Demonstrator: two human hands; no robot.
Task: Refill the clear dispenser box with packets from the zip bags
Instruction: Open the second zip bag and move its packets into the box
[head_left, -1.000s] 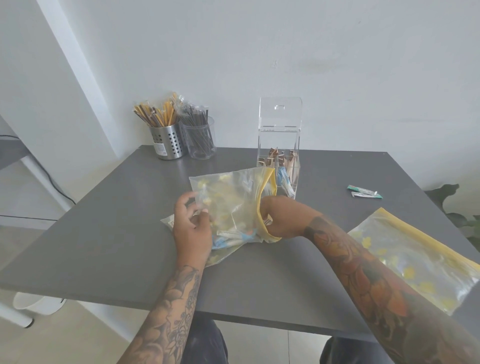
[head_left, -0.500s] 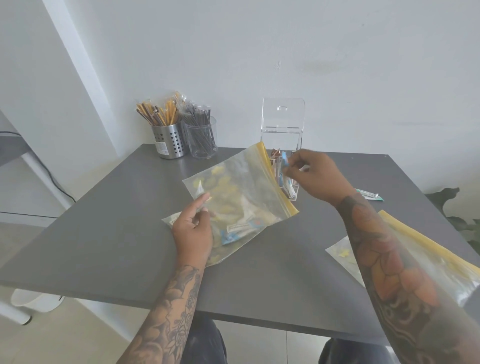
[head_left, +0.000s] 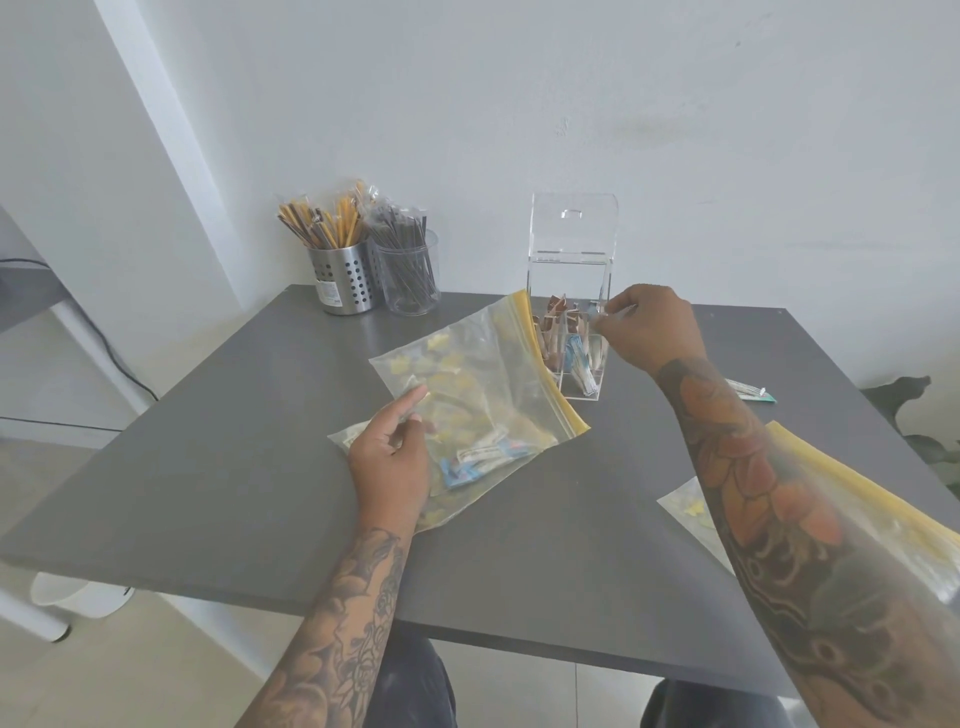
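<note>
Raised zip bag (head_left: 483, 384) crowds dispenser box (head_left: 569, 332) left side.

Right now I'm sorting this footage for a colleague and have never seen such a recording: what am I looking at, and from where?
There is no machine: a person wears a camera on the head, looking down at their own bare hands over a dark grey table. The left hand holds a clear zip bag with a yellow seal strip with packets inside. The right hand pinches something small, too small to identify, over the open clear plastic dispenser box, which already holds some packets. Further back stand a perforated metal cup of sticks and a clear cup of dark sticks. A second zip bag lies partly hidden under the right arm.
</note>
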